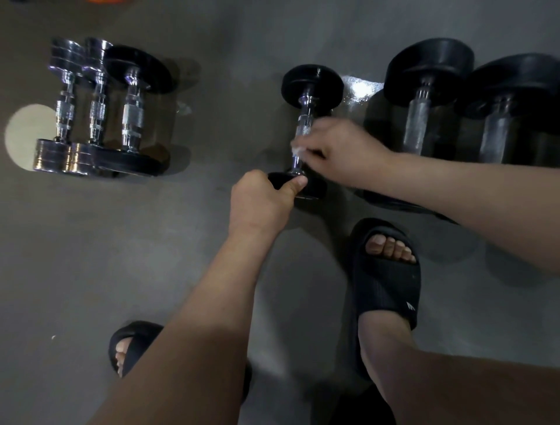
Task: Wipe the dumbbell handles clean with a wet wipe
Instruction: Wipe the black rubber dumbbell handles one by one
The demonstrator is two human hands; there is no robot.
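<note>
I am looking down onto a smooth grey floor in a dim room. A bright glare patch is shining on it beyond the middle, and a pale round spot is showing at the left edge. Something orange is peeking in at the top edge; I cannot tell what it is.

I am finding no writing I can read. The only marking is a small white logo on the right slipper, too small to make out.

I am counting six dumbbells, all lying on the floor. Three are sitting close together at the left: a chrome dumbbell, a second chrome dumbbell and a black-ended dumbbell. Two are lying side by side at the right: a big black dumbbell and a second big black dumbbell. The sixth, the small dumbbell, is lying between the two groups, just ahead of the right slipper.

The left hand is closing its grip round the near black end of the small dumbbell, thumb on top. The right hand is pinching one white wet wipe in its grip against the lower part of the chrome handle.

I am also counting two black slippers; the left slipper is lying half hidden under the left forearm.
</note>
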